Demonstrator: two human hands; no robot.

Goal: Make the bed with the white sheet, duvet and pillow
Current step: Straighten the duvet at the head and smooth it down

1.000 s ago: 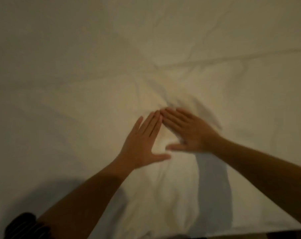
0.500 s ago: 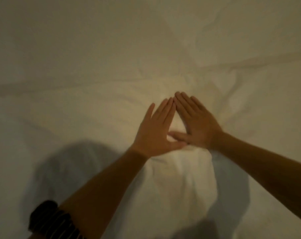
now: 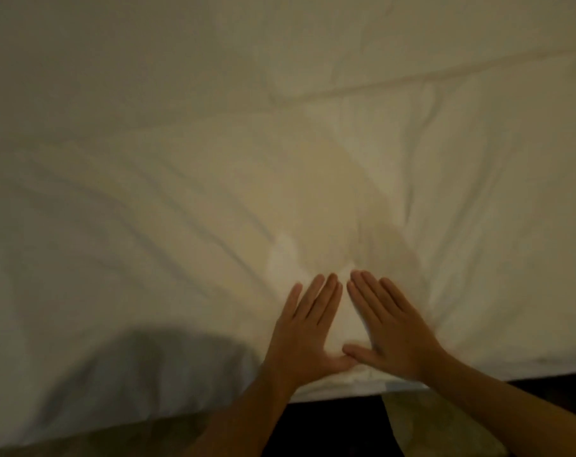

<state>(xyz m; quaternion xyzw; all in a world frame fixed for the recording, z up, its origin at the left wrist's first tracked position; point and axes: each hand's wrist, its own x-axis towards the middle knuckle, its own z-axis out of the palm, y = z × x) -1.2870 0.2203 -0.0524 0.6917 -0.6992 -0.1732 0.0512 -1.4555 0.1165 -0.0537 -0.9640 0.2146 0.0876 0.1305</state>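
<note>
Nearest us, the cover's hem [image 3: 362,382] lies along the edge of the bed, with dark floor [image 3: 313,433] below it. Both hands are flat on the cloth right by that hem: left hand [image 3: 304,334] and right hand [image 3: 399,334], thumbs touching, a little triangle of white between them. The left fingers [image 3: 326,298] and right fingers [image 3: 369,298] are straight and close together, pressing down and holding nothing. The cover [image 3: 313,159] spreads over the whole bed; sheet or duvet, I cannot tell which. No pillow in sight. It looks soft, limp and light, likely to slide and bunch ahead of a pushing palm, so flat hands suit smoothing. To shift it, I'd pinch the hem or a corner, never the middle, where a grip would only pull up a peak. Beyond the hands, creases [image 3: 187,225] fan out to the left, and far across runs a long ridge [image 3: 346,94], which needs flattening too.
</note>
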